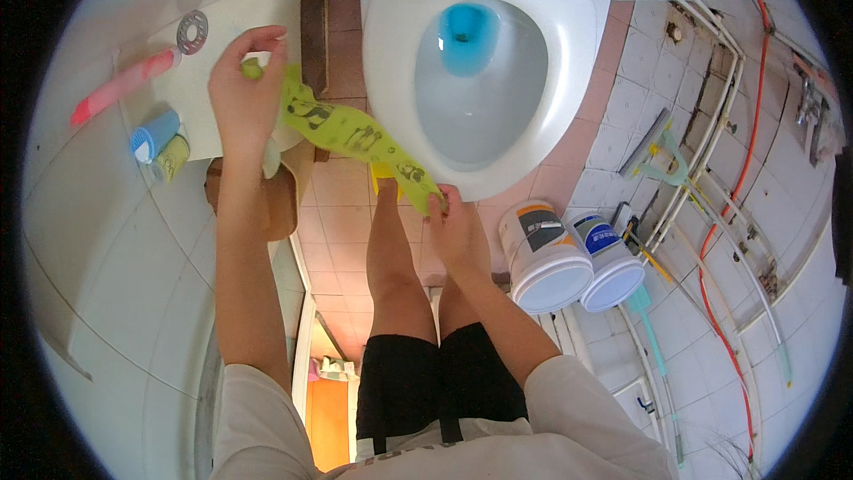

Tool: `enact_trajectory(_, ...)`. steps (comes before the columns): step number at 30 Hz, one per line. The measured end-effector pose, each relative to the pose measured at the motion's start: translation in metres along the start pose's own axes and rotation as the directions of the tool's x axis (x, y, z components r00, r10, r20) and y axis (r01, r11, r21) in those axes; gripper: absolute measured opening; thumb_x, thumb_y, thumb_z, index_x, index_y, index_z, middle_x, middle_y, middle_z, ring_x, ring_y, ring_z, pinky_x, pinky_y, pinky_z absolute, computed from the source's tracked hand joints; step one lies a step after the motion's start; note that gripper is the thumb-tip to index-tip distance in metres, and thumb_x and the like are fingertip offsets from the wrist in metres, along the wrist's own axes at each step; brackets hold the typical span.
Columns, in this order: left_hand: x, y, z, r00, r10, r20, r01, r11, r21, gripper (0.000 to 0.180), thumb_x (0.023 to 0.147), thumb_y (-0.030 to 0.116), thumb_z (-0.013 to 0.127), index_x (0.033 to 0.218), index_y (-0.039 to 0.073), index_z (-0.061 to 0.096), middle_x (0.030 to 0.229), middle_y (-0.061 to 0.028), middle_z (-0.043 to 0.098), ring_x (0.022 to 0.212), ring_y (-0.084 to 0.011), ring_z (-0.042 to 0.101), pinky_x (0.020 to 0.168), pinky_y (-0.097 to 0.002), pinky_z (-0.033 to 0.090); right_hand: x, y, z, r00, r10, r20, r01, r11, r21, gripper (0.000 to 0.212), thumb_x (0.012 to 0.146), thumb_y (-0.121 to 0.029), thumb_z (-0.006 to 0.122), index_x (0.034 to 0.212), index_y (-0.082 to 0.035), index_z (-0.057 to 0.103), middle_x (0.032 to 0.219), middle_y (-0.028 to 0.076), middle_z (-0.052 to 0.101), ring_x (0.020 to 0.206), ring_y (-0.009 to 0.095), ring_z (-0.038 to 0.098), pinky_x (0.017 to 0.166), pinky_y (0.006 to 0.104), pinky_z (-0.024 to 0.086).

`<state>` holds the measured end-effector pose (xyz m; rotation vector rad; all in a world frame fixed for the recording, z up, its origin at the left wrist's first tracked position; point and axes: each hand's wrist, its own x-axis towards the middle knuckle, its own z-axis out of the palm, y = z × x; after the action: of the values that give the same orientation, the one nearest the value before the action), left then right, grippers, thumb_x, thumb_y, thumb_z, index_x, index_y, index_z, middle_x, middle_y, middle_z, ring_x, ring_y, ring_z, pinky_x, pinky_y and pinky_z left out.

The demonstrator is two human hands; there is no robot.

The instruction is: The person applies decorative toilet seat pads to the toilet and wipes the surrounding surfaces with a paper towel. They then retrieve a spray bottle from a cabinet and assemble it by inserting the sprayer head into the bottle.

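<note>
A thin yellow-green plastic bag (351,132), folded into a long strip and printed with dark figures, stretches slantwise between my hands in front of the toilet. My left hand (247,93), closed on its upper end, is raised over a pale surface at the left; a bit of green shows by the thumb. At the other end, my right hand (457,229) pinches the strip just below the front rim of the toilet bowl (480,116). A blue roll (154,133) and a green roll (171,158) lie beyond my left wrist, near a long pink roll (124,84).
A grey ring-shaped piece (192,32) lies on the pale surface (267,13). Two white buckets (551,289) stand right of my legs. Along the right wall are pipes, a red hose (762,80) and a squeegee (656,147). A brown bin (283,204) is under my left arm.
</note>
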<state>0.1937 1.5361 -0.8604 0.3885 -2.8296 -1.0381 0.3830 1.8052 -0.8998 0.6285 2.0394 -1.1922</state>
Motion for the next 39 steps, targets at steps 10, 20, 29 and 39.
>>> enact_trajectory(10,-0.038,-0.075,-0.123,0.931,0.118,-0.347,0.046,0.901,0.431,0.013,0.084,0.007,0.065,0.097,0.002,0.067,0.084,-0.0119,0.065,0.077,-0.0264,0.063,0.076,-0.0325,0.049,-0.117,-0.024,-0.077,0.928,-0.293,-0.231,0.355,0.883,0.306,0.014,0.09,-0.012,0.041,0.087,-0.001,0.05,0.076,0.007,0.054,0.068,0.012,0.05,0.061,0.0256,0.041)
enact_trajectory(20,-0.075,-0.113,-0.127,0.989,-0.047,0.141,-0.034,0.85,0.526,0.04,0.08,0.001,0.062,0.118,0.01,0.058,0.114,-0.0151,0.051,0.108,-0.0323,0.051,0.088,-0.0402,0.042,-0.178,-0.045,-0.072,0.79,-0.599,0.127,0.572,0.796,0.197,0.013,0.072,0.003,0.047,0.081,-0.004,0.053,0.068,0.013,0.055,0.056,0.032,0.056,0.051,0.0358,0.044)
enact_trajectory(29,-0.28,-0.078,-0.032,0.016,-0.102,0.995,0.861,0.508,0.038,0.069,0.094,0.057,0.047,0.137,0.004,0.045,0.12,-0.0173,0.061,0.115,-0.032,0.055,0.1,-0.0397,0.041,-0.194,-0.083,-0.05,0.799,-0.527,0.291,0.477,0.849,0.228,0.01,0.065,-0.007,0.064,0.07,-0.009,0.056,0.062,0.009,0.055,0.056,0.032,0.057,0.053,0.0386,0.046)
enact_trajectory(39,-0.199,0.022,-0.008,0.112,-0.307,0.945,0.831,-0.493,-0.259,0.084,0.089,0.07,0.036,0.139,0.002,0.039,0.129,-0.0247,0.052,0.111,-0.033,0.057,0.092,-0.0412,0.048,-0.22,-0.066,-0.053,0.817,-0.429,0.385,0.416,0.901,0.119,0.022,0.068,-0.019,0.076,0.07,-0.009,0.057,0.06,0.008,0.056,0.056,0.03,0.059,0.051,0.0385,0.047)
